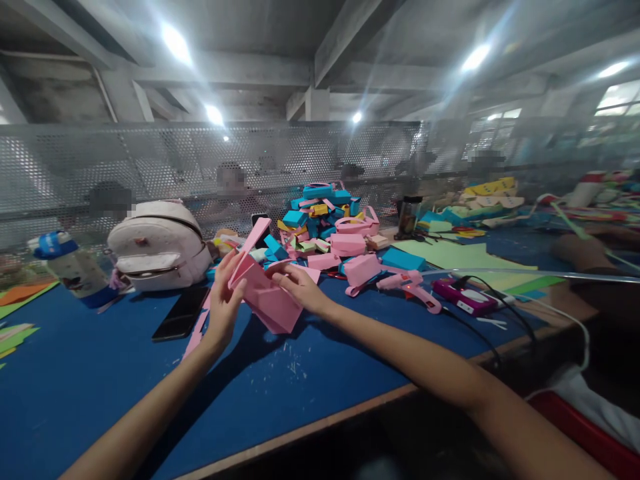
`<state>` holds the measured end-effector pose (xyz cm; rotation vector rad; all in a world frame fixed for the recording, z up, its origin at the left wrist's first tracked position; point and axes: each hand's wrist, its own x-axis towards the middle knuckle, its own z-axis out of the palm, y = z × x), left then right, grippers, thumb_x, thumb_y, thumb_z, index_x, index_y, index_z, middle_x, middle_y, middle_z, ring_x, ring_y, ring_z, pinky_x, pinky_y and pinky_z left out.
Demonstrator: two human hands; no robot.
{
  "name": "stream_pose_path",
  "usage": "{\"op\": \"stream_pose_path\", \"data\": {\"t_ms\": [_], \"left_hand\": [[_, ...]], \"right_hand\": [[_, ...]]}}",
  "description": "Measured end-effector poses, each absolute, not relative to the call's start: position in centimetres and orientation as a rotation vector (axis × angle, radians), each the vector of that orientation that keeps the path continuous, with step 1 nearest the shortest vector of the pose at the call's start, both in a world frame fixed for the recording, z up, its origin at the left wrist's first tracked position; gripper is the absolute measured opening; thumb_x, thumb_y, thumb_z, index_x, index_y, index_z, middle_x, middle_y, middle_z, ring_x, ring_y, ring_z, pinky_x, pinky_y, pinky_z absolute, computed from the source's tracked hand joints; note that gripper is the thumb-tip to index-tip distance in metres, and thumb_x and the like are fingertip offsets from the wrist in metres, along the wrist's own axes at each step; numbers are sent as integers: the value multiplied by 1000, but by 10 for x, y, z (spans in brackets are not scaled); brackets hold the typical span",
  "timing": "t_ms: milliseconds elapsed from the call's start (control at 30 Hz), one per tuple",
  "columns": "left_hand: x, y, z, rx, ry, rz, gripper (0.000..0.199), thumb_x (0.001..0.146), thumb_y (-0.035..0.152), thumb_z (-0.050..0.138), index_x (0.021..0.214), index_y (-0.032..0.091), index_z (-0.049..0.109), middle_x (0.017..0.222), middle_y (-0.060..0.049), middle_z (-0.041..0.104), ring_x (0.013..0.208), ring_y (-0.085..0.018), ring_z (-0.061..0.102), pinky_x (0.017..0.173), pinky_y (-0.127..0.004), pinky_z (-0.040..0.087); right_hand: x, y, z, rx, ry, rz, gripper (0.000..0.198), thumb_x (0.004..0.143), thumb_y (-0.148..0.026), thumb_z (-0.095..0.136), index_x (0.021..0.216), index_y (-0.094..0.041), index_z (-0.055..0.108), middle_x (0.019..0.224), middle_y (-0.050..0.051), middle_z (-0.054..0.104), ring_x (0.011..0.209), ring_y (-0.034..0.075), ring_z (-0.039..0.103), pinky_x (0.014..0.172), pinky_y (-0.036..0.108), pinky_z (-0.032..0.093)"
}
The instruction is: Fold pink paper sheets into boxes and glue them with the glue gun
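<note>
A pink folded-paper box point(273, 308) with a raised strip like a handle is held a little above the blue table point(125, 407). My left hand point(227, 293) grips its left side, thumb in front and fingers behind the strip. My right hand point(295, 283) has its fingers curled over the top edge on the right. The inside of the box is mostly hidden. Under my left wrist lie pink paper strips point(195, 337). A pink glue gun point(410, 288) rests to the right of my right hand.
Behind my hands rises a pile of blue, pink and yellow paper boxes point(325, 213). A black phone point(181, 315), white backpack point(159, 247) and bottle point(75, 270) stand left. At right are a purple power bank point(465, 297), cables, green sheets point(450, 260) and another person's hand point(575, 253).
</note>
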<state>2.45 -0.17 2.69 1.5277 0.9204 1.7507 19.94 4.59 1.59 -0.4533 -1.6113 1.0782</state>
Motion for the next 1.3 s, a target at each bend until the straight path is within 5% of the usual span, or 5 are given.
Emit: {"op": "stream_pose_path", "data": {"t_ms": [433, 900, 1300], "left_hand": [[22, -1, 25, 2148, 947, 1878, 35, 85, 43, 64, 120, 37, 64, 150, 0, 34, 139, -30, 30, 114, -51, 21], [24, 0, 24, 2075, 840, 1847, 36, 93, 46, 49, 124, 34, 63, 152, 1, 33, 144, -29, 19, 118, -46, 15], [24, -2, 23, 2181, 933, 1740, 44, 89, 42, 59, 133, 37, 53, 156, 0, 23, 144, -29, 20, 116, -48, 20]], "right_hand": [[186, 27, 44, -266, -1614, 1212, 26, 77, -43, 70, 80, -18, 68, 80, 1, 67, 79, 16, 61, 79, 31, 48], [195, 35, 63, -306, -1813, 859, 21, 83, -33, 62, 76, -14, 66, 79, 3, 64, 70, 13, 56, 70, 28, 45], [199, 36, 58, -395, -1873, 1135, 37, 71, -49, 74, 72, -14, 64, 63, -4, 52, 59, 10, 44, 56, 24, 35]]}}
